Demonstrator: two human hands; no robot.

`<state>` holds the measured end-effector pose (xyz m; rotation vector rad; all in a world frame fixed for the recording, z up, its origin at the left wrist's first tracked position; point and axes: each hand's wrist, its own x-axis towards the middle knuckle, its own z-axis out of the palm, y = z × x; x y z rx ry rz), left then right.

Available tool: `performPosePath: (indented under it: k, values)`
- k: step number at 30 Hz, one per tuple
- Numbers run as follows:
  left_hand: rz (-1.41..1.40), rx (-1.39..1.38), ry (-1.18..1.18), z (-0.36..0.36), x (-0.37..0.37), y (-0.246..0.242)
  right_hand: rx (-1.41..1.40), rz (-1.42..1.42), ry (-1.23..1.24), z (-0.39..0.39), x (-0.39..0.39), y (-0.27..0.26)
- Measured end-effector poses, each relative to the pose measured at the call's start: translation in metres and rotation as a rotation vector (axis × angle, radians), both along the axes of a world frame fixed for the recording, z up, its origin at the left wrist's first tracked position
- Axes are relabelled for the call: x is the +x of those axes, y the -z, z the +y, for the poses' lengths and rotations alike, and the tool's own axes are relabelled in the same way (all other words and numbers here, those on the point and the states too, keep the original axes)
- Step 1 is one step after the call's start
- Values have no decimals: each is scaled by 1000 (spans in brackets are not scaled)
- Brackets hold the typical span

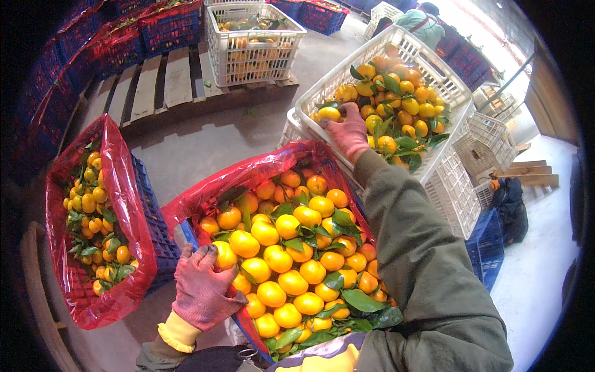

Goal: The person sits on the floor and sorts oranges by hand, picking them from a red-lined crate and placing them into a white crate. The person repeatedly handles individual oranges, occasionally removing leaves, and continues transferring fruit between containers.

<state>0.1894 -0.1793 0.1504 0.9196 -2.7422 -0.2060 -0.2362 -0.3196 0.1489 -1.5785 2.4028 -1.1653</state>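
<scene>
A blue plastic crate lined with red plastic film [241, 174] stands before me, full of orange citrus fruit [279, 259] with green leaves. My left hand [204, 286], in a red knit glove, rests at this crate's left rim, its fingertips against a fruit [225, 255] at the edge. My right hand [347, 132], gloved alike, reaches into a white plastic crate [316, 88] at the upper right, with thumb and fingers around a yellow-orange citrus fruit [329, 114]. More small fruit [410, 106] with leaves lies in that white crate. Its palm side is hidden.
Another red-lined crate [128, 186] of fruit stands at left. A wooden pallet [146, 88] bears a white crate [255, 58] of fruit. Lined crates [169, 28] line the back left. White crates [485, 139] and a blue crate [485, 251] stand at right. A person [420, 25] is far back.
</scene>
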Motion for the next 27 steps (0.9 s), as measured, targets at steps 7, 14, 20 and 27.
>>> performPosePath:
  k: [7,14,20,27]
  values:
    - [8,93,-21,0,2,0,283,-1227,-757,75,95,-38]
    - [3,181,-72,3,6,-2,801,-1140,-1077,52,201,12]
    - [27,75,-47,0,2,1,682,-596,-1182,33,217,44]
    - [-48,82,-69,4,3,-2,406,-25,-1162,47,229,49]
